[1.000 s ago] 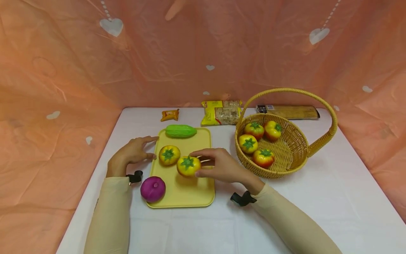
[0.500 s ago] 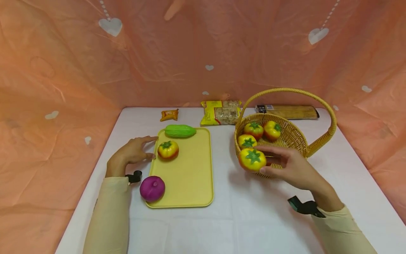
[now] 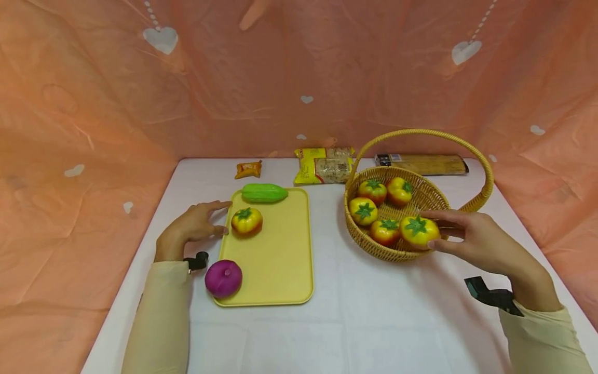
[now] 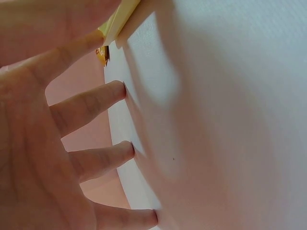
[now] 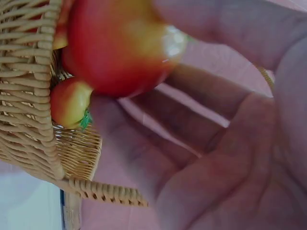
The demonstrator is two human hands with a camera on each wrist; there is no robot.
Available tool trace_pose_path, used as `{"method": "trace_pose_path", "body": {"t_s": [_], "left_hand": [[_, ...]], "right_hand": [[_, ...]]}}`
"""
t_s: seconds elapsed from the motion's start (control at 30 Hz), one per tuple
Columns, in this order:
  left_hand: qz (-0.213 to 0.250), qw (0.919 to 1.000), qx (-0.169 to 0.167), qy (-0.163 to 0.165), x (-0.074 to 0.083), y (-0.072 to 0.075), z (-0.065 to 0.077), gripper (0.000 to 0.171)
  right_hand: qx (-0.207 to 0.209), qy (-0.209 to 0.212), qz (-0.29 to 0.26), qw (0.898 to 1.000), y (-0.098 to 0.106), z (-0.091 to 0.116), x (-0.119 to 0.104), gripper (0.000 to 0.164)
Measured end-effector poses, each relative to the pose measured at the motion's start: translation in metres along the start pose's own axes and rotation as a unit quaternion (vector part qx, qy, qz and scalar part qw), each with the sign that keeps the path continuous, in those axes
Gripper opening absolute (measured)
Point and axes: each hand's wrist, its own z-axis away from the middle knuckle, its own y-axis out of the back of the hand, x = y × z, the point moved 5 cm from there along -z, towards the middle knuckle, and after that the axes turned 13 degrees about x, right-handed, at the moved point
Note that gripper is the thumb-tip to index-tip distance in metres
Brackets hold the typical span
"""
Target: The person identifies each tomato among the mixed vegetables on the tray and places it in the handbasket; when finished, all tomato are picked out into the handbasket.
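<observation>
With thumb and fingers, my right hand (image 3: 486, 244) grips a yellow-red toy tomato (image 3: 419, 232) over the front right part of the wicker basket (image 3: 374, 251). The right wrist view shows the red underside of this tomato (image 5: 117, 52) near the rim. Several similar tomatoes (image 3: 363, 210) lie inside the basket. My left hand (image 3: 193, 226) rests at the left edge of the yellow tray (image 3: 275, 259), thumb and index finger touching it. The left wrist view shows its other fingers (image 4: 91, 108) spread, tips on the tablecloth. Another tomato (image 3: 247, 222) sits on the tray.
A green ridged vegetable (image 3: 264, 192) lies along the tray's far edge. A purple onion-like vegetable (image 3: 223, 279) overlaps its near left corner. Behind are a small orange packet (image 3: 248, 169), a yellow bag (image 3: 324, 166) and a bundle of thin sticks (image 3: 425, 164). The basket's tall handle (image 3: 420, 133) arches overhead.
My right hand has carried the tomato rightward from above the tray to the basket. The tomato left on the tray has tipped and shifted slightly away. My left hand has stayed put.
</observation>
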Motion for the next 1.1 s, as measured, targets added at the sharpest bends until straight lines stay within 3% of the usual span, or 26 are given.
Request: {"method": "trace_pose_path", "body": {"t_s": [0.63, 0.9, 1.1], "left_hand": [[-0.003, 1.0000, 0.002, 0.001, -0.002, -0.001, 0.000, 0.081], [0.004, 1.0000, 0.003, 0.003, -0.002, -0.001, 0.000, 0.080], [0.006, 0.9999, 0.005, 0.008, 0.000, -0.001, 0.001, 0.079]], "right_hand": [[-0.077, -0.017, 0.055, 0.995, -0.016, -0.019, 0.002, 0.049], [-0.118, -0.035, -0.009, 0.992, -0.037, -0.024, 0.015, 0.049], [-0.118, -0.026, 0.011, 0.993, -0.049, -0.029, 0.014, 0.050]]}}
